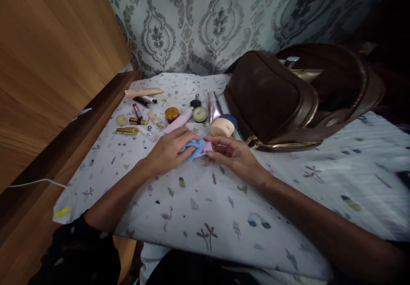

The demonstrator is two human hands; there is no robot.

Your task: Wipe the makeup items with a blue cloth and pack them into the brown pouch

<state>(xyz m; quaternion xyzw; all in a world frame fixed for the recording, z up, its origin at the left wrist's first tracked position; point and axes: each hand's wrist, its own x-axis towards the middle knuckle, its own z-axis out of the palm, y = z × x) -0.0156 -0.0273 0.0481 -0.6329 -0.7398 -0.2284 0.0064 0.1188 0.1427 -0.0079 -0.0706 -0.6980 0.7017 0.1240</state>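
Note:
In the middle of the head view, my left hand (171,149) is closed around a crumpled blue cloth (192,148). The cloth is pressed against a small pink and purple item (206,148), whose kind I cannot make out. My right hand (235,157) pinches the other end of that item between thumb and fingers. Just beyond my hands lie a pink tube (179,119), a round beige container (222,126) with a dark blue edge, a pale green round jar (200,114) and a silver tube (214,105).
A brown zippered bag (272,97) stands open at the right. Several cosmetics, among them a gold-lidded jar (172,114), a gold tube (127,130) and a long beige tube (144,92), lie at the back left. A printed cloth (221,208) covers the surface, beside a wooden panel (57,41).

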